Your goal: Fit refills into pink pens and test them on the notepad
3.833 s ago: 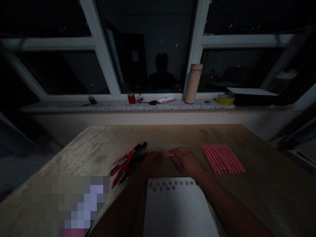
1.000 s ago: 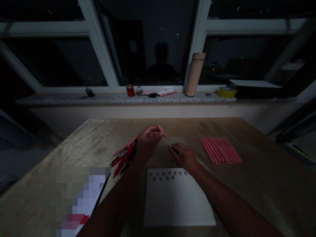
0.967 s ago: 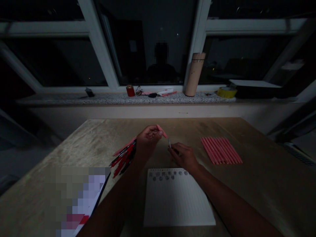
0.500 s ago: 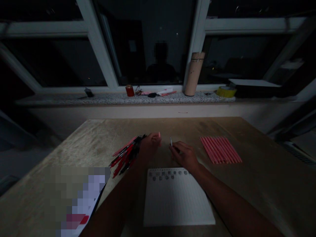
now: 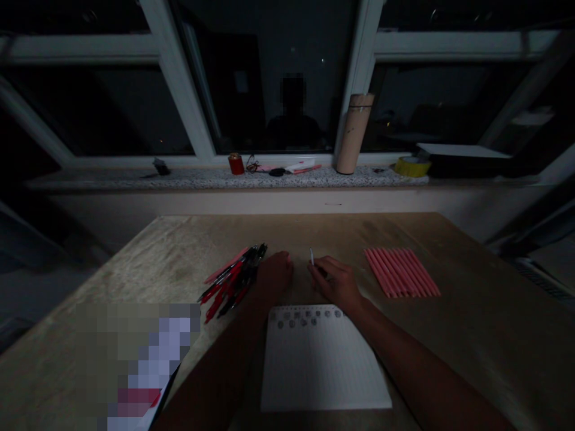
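My left hand point(image 5: 275, 270) is closed, back upward, just right of a loose pile of red, black and pink pens point(image 5: 231, 281). A bit of a small pink piece point(image 5: 288, 257) shows at its fingertips; most of it is hidden, and it could be a pen cap. My right hand point(image 5: 333, 280) pinches a slim pen point(image 5: 311, 255) whose pale, thin end points up and away. Below both hands lies a lined notepad point(image 5: 323, 365) with rows of small scribbled circles along its top. The right forearm covers the pad's right edge.
Right of my right hand, several pink pens point(image 5: 401, 273) lie side by side in a neat row. A blurred pale item point(image 5: 157, 359) lies front left. On the windowsill stand a tan cylinder point(image 5: 354, 134), yellow tape point(image 5: 412, 167) and a red jar point(image 5: 236, 164).
My left hand has turned over and lowered slightly, so the pink piece that stood up from its fingers is now mostly hidden. My right hand with the pen stays nearly still.
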A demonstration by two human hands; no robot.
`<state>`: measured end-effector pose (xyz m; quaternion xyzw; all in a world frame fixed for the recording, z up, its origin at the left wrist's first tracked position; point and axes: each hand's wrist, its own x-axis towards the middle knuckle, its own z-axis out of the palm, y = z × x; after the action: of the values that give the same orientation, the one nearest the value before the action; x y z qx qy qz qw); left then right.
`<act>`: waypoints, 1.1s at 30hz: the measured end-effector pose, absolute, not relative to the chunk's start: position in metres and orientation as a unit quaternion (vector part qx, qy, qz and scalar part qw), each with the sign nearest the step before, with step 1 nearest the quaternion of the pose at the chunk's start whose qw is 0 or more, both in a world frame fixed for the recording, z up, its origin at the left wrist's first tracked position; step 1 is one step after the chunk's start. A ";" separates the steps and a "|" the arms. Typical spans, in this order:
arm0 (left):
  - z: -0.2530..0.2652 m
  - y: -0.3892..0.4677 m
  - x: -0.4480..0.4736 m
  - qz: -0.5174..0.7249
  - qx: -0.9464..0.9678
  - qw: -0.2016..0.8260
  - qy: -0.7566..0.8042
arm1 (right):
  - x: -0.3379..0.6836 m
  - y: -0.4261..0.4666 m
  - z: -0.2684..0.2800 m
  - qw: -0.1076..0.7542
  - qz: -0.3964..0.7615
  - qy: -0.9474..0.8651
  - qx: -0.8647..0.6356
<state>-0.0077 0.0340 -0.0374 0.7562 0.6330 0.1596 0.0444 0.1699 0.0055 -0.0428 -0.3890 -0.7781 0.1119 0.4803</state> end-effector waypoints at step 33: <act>0.015 0.032 -0.010 0.538 0.602 0.290 0.514 | 0.168 0.007 -0.043 0.485 0.090 -0.783 -0.380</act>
<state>-0.0097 0.0319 0.0154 0.6017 0.5145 0.5380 0.2896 0.1683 0.0065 -0.0427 -0.3800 -0.7827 0.0896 0.4847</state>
